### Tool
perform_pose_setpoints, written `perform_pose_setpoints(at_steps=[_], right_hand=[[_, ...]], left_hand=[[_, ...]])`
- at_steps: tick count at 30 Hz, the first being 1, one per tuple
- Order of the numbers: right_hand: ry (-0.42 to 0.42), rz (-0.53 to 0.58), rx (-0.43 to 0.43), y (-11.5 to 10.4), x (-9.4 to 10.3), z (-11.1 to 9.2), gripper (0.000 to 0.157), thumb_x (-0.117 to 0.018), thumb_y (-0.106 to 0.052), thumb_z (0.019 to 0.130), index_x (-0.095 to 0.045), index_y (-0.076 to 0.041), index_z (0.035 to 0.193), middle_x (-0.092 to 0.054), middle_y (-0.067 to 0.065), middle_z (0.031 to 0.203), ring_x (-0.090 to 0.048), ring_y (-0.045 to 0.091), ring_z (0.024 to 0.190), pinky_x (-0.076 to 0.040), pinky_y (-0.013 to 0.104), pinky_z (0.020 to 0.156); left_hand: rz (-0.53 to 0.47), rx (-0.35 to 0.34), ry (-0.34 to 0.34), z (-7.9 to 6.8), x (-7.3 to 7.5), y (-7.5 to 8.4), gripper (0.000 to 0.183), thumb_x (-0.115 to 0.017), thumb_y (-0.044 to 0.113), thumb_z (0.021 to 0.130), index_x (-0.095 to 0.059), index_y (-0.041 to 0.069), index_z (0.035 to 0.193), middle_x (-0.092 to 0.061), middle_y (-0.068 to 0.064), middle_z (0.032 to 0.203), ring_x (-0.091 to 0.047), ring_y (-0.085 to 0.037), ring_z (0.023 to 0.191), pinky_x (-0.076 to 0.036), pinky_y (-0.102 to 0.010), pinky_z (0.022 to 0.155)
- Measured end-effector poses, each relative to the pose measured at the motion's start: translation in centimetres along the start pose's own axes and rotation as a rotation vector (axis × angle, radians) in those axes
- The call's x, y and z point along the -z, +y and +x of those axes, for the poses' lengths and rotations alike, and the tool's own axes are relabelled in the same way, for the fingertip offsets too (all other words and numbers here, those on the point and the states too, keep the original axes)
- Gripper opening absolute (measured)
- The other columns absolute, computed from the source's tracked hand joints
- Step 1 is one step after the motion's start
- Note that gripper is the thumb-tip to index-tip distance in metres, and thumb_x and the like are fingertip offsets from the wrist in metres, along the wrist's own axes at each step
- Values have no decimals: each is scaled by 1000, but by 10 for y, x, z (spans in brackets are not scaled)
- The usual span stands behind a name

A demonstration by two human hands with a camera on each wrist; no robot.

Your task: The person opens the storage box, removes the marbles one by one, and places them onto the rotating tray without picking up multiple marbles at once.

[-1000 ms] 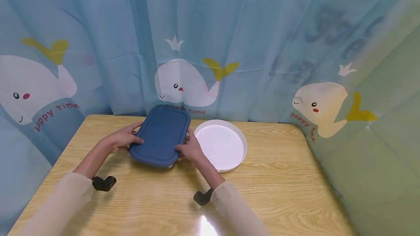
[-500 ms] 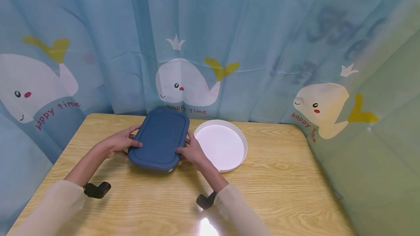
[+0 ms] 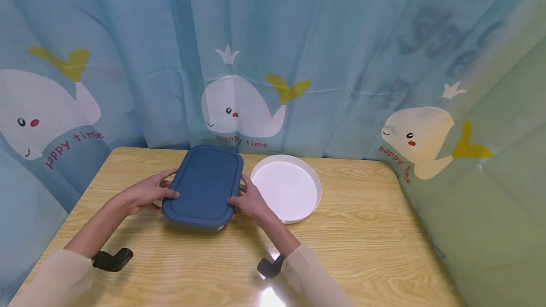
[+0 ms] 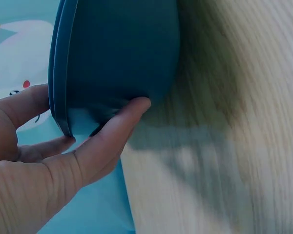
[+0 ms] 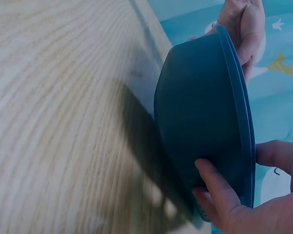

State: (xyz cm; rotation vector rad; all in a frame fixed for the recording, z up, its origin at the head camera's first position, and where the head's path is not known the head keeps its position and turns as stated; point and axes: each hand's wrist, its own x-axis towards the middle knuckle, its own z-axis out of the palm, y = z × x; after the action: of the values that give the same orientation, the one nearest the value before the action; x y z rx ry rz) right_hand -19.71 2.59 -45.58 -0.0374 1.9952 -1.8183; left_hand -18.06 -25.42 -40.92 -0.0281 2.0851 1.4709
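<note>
Both hands hold a blue rectangular lidded box [image 3: 203, 185] with rounded corners, left of the middle of the table. The left hand [image 3: 148, 193] grips its left long side, thumb on the lid's edge and fingers under the rim. On the opposite side, the right hand [image 3: 252, 200] grips with its thumb over the lid edge and fingers against the side wall. In the left wrist view, a fingertip presses low on the box's wall [image 4: 122, 53]. The right wrist view shows the box [image 5: 200, 102] with its shadow on the table beside its base. The inside is hidden by the lid.
A round white shallow tray [image 3: 287, 191] lies just right of the box, close to the right hand. The wooden table [image 3: 362, 231] ends at a blue curtain [image 3: 341, 60] with whale prints at the back and sides. Black wrist mounts [image 3: 113, 259] hang below the forearms.
Both hands have brought the blue box slightly nearer the person and to the left. Its far edge now sits lower in the view. The white tray has stayed in place.
</note>
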Motion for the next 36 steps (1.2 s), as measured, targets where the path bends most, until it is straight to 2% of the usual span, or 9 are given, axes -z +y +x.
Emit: perform_pose_setpoints(at_steps=[6, 10, 15, 21, 26, 36], right_hand=[[-18, 37, -6, 2, 0, -5, 86, -69, 7, 87, -25, -11, 158, -42, 21, 151, -71, 28, 90, -58, 42, 74], [-30, 46, -2, 3, 0, -8, 87, -69, 7, 87, -23, -11, 159, -41, 21, 151, -72, 27, 88, -58, 41, 73], [-48, 49, 5, 6, 0, -11, 88, -68, 7, 87, -22, -13, 159, -41, 20, 152, -72, 27, 86, -58, 39, 69], [-60, 61, 7, 11, -1, -14, 88, -67, 9, 86, -23, -12, 159, -41, 20, 151, -72, 27, 87, -58, 39, 68], [-66, 77, 1, 15, -2, -15, 88, -67, 10, 86, -21, -11, 159, -40, 20, 152, -71, 27, 88, -58, 40, 68], [-84, 88, 7, 21, -3, -22, 87, -65, 11, 87, -22, -13, 159, -37, 20, 154, -70, 27, 92, -58, 41, 72]], left_hand=[[-16, 0, 10, -7, -3, -2, 88, -59, 12, 100, 6, 5, 158, -11, -41, 151, -56, -33, 108, -53, -44, 66], [-25, -2, 12, -13, -5, -4, 88, -59, 12, 100, 7, 4, 158, -13, -40, 150, -59, -28, 102, -53, -43, 67], [-42, -11, 13, -18, -8, -6, 89, -60, 13, 100, 6, 4, 158, -15, -40, 150, -62, -28, 101, -54, -43, 66], [-68, -24, 12, -24, -11, -14, 90, -61, 13, 99, 6, 3, 158, -12, -40, 151, -59, -32, 110, -54, -47, 73], [-105, -37, 30, -28, -16, -19, 89, -61, 10, 99, 5, 3, 158, -16, -40, 151, -63, -28, 101, -56, -46, 72], [-109, -12, 67, -35, -24, -21, 89, -61, 10, 98, 4, 2, 158, -16, -40, 150, -66, -26, 94, -56, -45, 72]])
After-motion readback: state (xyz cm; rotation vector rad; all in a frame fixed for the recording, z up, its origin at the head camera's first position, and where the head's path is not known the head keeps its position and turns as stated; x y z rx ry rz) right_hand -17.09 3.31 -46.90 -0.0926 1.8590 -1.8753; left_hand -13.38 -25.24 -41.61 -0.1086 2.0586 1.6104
